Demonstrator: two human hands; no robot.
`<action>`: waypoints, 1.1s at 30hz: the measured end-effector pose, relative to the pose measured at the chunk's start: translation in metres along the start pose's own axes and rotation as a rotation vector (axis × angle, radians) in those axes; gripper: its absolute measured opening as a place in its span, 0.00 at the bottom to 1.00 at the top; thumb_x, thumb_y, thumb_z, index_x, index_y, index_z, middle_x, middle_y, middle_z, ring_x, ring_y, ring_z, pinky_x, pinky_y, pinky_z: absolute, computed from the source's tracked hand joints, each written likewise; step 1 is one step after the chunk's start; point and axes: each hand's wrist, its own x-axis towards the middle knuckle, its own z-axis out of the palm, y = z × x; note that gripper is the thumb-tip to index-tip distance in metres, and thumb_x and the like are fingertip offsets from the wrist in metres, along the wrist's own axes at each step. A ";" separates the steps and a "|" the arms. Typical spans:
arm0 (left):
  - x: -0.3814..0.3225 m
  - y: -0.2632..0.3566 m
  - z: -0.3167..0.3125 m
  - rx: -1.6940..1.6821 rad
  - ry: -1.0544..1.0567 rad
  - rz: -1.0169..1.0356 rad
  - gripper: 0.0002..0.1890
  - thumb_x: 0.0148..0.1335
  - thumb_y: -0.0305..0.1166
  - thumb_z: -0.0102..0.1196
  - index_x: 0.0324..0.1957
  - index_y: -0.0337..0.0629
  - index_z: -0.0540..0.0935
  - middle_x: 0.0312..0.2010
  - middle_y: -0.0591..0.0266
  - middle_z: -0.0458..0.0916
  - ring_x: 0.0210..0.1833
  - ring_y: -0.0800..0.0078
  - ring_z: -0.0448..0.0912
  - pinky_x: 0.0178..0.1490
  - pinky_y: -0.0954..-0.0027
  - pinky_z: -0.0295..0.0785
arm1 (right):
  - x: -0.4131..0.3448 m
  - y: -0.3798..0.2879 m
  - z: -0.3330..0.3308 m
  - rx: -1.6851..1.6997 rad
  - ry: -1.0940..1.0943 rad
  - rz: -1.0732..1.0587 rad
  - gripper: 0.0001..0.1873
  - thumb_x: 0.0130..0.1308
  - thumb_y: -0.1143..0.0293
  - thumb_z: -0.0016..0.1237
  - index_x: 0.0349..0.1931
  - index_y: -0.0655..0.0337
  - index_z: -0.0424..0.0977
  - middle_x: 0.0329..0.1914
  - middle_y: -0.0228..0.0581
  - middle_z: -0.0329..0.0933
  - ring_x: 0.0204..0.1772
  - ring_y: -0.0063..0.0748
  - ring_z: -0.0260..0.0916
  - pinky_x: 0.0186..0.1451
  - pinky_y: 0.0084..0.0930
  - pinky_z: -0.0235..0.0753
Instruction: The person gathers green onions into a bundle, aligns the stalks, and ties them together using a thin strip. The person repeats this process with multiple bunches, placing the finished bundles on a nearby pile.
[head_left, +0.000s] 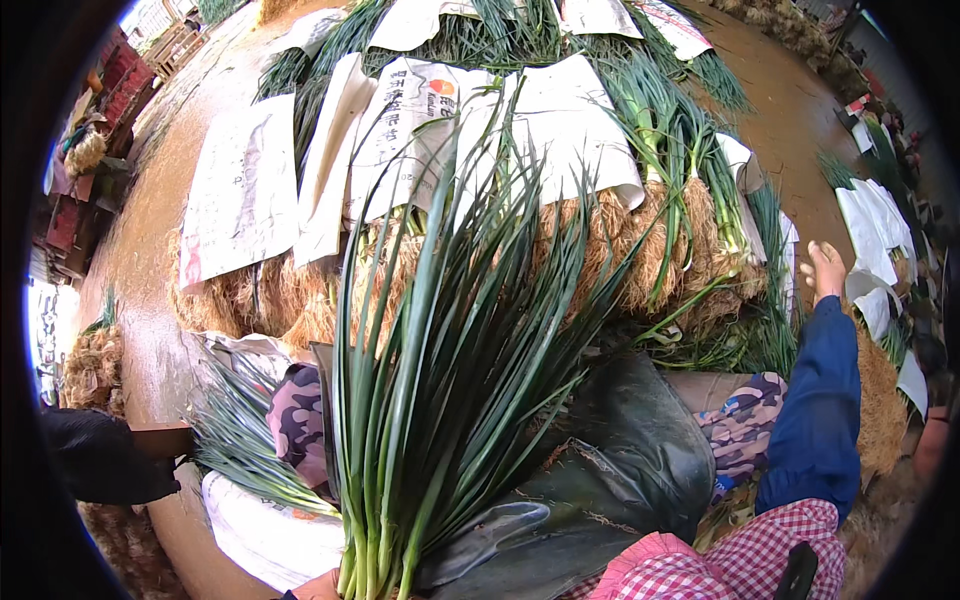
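Note:
A large bunch of green onions (420, 420) rises upright in front of me, its long dark leaves fanning out toward the stacks. My left hand (319, 586), cut off by the bottom edge, grips the pale stalks; their lower ends are out of view. Out to the right, my right hand (826, 268) is raised with fingers loosely bent and slightly apart, and nothing shows in it. A dark waterproof apron (622, 442) covers my lap beneath the leaves. More green onions (255, 442) lie beside my left knee.
Bundled green onions with brown roots (652, 240) are piled ahead, partly covered by white printed sacks (240, 187). Another white sack (270, 532) lies at lower left. Wet brown floor (161, 217) runs along the left. More bundles under white sheets (870, 232) stand at right.

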 end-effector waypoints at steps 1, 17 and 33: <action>-0.004 0.000 -0.001 0.071 0.060 -0.027 0.24 0.44 0.40 0.65 0.43 0.43 0.75 0.26 0.64 0.81 0.29 0.69 0.78 0.50 0.62 0.66 | -0.016 -0.008 -0.006 -0.359 0.073 -0.082 0.20 0.64 0.71 0.47 0.57 0.60 0.68 0.50 0.40 0.75 0.30 0.18 0.73 0.25 0.14 0.67; -0.078 -0.044 -0.055 1.836 1.340 0.449 0.23 0.36 0.39 0.61 0.35 0.41 0.70 0.27 0.56 0.70 0.35 0.57 0.69 0.57 0.52 0.57 | -0.457 -0.134 0.167 -0.291 -1.582 -1.533 0.35 0.53 0.64 0.50 0.64 0.60 0.57 0.35 0.40 0.74 0.36 0.38 0.73 0.48 0.39 0.62; -0.050 -0.075 -0.140 1.862 1.632 0.632 0.26 0.37 0.29 0.52 0.46 0.40 0.68 0.40 0.53 0.73 0.50 0.55 0.70 0.68 0.49 0.48 | -0.291 -0.154 0.049 -0.563 -0.908 -0.804 0.23 0.58 0.79 0.44 0.56 0.57 0.69 0.50 0.45 0.75 0.48 0.40 0.76 0.52 0.31 0.76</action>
